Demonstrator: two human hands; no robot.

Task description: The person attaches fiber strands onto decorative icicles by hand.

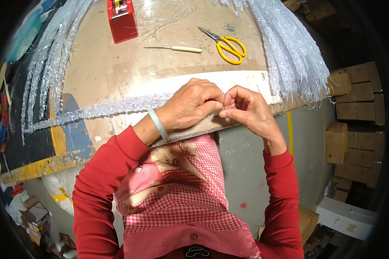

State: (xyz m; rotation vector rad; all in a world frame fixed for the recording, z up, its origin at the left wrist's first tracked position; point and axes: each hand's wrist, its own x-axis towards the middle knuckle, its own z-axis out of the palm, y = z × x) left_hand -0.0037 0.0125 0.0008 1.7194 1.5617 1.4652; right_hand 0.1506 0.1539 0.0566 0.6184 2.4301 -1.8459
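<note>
Beaded strand [112,105], translucent and knobbly like crushed ice, stretches along the near side of the scuffed table [90,52] and under the left hand [188,103]. Fingers of this and the right hand [250,110] are pinched together, on something too fine to tell. Glossy yellow-handled scissors [226,45] lie beyond.

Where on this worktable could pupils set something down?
Bare tabletop lies between the left strands and red dispenser; another strip, between the pale-handled tool and left hand. Crowded: the right end, under bunched strands, and beside the dispenser, under loose threads.
</note>
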